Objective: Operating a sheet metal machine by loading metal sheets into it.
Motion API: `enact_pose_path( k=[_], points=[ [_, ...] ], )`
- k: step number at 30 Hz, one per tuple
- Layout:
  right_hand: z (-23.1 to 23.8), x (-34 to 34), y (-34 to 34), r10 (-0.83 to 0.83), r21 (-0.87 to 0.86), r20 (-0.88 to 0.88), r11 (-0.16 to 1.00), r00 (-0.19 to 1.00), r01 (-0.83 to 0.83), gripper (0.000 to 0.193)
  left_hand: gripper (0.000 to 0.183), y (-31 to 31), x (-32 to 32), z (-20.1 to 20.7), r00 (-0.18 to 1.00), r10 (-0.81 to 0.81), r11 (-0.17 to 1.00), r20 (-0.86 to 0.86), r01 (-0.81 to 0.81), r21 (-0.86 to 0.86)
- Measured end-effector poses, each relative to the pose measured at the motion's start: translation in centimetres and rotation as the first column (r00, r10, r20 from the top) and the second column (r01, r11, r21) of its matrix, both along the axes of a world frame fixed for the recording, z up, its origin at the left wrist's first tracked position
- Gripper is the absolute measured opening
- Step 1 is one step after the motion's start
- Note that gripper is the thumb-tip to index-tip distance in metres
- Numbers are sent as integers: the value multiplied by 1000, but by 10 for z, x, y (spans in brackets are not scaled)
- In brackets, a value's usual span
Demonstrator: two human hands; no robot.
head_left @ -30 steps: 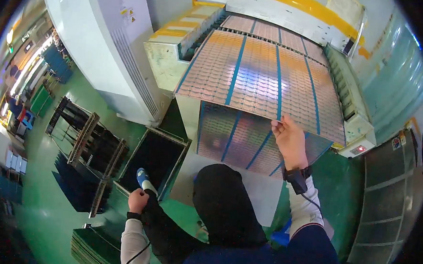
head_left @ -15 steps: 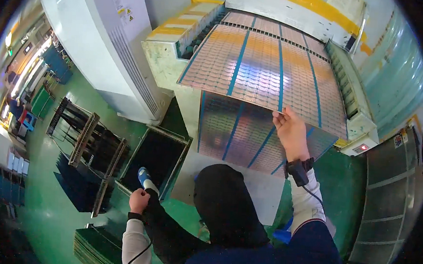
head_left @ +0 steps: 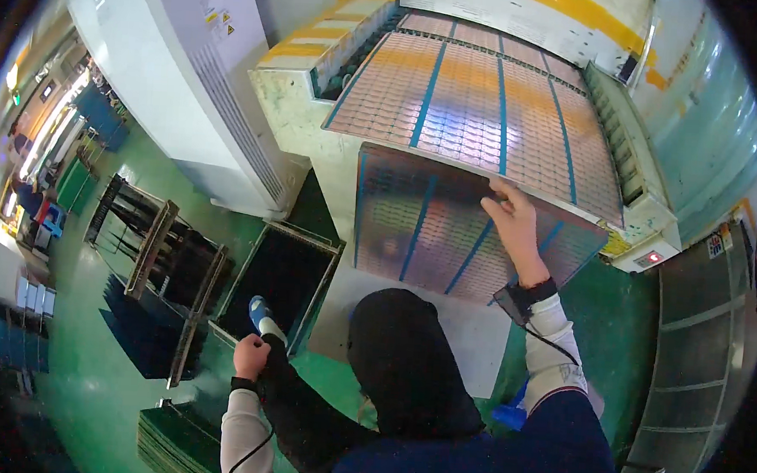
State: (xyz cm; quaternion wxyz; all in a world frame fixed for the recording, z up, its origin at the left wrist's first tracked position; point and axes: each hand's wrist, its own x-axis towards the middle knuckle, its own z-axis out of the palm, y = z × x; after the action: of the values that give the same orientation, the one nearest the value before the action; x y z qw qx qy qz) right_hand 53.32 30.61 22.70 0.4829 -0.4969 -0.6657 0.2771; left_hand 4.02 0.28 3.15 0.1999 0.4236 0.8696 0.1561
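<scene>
A copper-coloured circuit board panel with a fine repeating pattern and blue stripes lies on the rollers of a machine. Its front edge overhangs toward me. My right hand is just below that edge, thumb and fingers apart, with nothing seen between them. Behind this hand, a second blue-striped panel stands steeply tilted under the overhang. My left hand is curled into a fist beside my lower leg, away from the panels, and no object shows in it.
A tall white cabinet stands left of the machine. Black racks and a framed dark tray are on the green floor, with a stack of dark sheets nearer. To the right are a grey metal panel and a red-lit switch box.
The upper panel has shifted away from me, farther onto the machine. My right hand's fingers have come off its front edge and spread. My left hand stays nearly where it was.
</scene>
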Motion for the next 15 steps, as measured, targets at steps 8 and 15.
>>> enact_pose_path(
  k=[8, 15],
  points=[
    [-14, -4, -9, -304, 396, 616, 917, 726, 49, 52, 20, -4, -8, -13, 1000, 11, 1000, 3, -11, -4],
    [-27, -11, -15, -390, 469, 657, 882, 645, 55, 53, 19, -8, -9, -17, 1000, 4, 999, -7, -4, 54]
  ],
)
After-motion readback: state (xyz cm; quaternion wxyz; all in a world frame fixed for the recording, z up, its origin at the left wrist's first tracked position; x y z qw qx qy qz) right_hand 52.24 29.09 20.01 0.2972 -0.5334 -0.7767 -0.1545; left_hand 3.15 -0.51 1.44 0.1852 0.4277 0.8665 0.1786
